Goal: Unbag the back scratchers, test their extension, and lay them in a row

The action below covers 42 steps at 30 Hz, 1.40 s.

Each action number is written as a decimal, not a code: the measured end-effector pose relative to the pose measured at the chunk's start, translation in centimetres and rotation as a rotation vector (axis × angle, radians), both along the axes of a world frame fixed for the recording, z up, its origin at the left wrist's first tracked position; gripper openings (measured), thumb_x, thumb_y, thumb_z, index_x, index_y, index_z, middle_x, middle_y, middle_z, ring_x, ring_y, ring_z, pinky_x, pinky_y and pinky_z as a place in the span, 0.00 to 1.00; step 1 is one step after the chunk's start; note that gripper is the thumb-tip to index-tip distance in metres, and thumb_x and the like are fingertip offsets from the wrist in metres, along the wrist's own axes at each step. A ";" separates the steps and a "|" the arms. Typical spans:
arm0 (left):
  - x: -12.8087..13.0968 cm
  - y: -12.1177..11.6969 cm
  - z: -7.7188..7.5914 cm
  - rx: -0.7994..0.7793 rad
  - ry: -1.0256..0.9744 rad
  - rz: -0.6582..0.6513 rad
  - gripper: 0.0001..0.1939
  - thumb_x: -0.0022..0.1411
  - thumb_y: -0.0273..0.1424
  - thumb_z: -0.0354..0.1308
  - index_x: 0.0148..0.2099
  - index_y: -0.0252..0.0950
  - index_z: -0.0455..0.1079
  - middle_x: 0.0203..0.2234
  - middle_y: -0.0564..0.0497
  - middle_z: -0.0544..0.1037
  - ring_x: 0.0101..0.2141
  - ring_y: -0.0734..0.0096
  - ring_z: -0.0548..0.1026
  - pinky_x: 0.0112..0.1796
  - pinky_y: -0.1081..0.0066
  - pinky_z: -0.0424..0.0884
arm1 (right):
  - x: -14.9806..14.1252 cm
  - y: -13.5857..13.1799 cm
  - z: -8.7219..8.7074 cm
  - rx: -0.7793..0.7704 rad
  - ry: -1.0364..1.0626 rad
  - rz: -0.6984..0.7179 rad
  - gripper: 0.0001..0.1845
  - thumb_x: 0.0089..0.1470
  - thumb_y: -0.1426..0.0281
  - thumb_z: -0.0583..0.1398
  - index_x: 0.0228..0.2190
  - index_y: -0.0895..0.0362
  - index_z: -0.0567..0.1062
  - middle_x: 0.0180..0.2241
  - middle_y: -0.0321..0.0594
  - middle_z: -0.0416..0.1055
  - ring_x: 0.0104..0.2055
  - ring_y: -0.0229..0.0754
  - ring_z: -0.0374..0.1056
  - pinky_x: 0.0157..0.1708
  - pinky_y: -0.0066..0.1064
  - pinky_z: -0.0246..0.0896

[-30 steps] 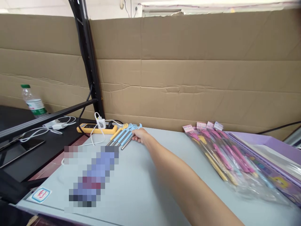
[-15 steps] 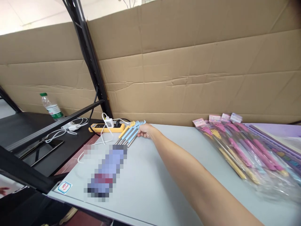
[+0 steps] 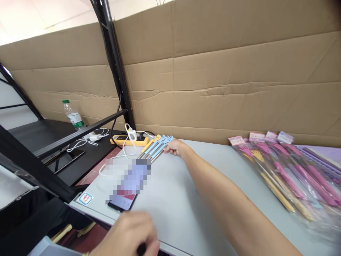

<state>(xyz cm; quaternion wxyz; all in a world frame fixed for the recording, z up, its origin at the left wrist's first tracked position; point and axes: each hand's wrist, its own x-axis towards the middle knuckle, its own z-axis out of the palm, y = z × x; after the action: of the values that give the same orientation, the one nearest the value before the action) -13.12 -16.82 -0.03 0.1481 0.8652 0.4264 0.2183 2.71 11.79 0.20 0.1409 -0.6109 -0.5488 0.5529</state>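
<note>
My right hand (image 3: 176,147) is at the far edge of the grey table, its fingers curled against the blue back scratcher (image 3: 161,146) on the right of a row. Beside that one lie more blue back scratchers and a yellow back scratcher (image 3: 148,145), claws pointing away and metal rods toward me. A phone (image 3: 123,202) lies at the near end of the rods, mostly pixelated. Low in the view, my left hand (image 3: 133,229) is blurred and curled; a dark patch shows between thumb and fingers, and I cannot tell what it is.
Bagged pink and yellow back scratchers (image 3: 287,170) lie on the right, by purple items (image 3: 319,156). Behind the row sits a yellow power strip (image 3: 141,141) with white cables. A black metal post (image 3: 117,60), a bottle (image 3: 74,115) and a cardboard wall (image 3: 199,81) stand around.
My left hand has come into view at the bottom. The view has shifted so the scene sits further right. My right hand stays beside the rightmost blue back scratcher, whose claw shows more fully.
</note>
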 end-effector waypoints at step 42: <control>11.4 18.1 -0.6 -0.107 0.176 0.255 0.18 0.61 0.38 0.45 0.43 0.35 0.71 0.43 0.41 0.77 0.44 0.57 0.74 0.43 0.64 0.66 | 14.8 -12.1 -2.4 0.674 -0.131 -0.104 0.11 0.45 0.63 0.60 0.27 0.60 0.71 0.19 0.34 0.65 0.22 0.33 0.58 0.24 0.26 0.51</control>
<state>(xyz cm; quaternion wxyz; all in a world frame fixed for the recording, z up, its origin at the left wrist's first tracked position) -1.69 1.26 -0.67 0.1273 0.8106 0.5553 0.1359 17.53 -0.32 -2.23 0.3270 -0.5914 -0.6767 0.2922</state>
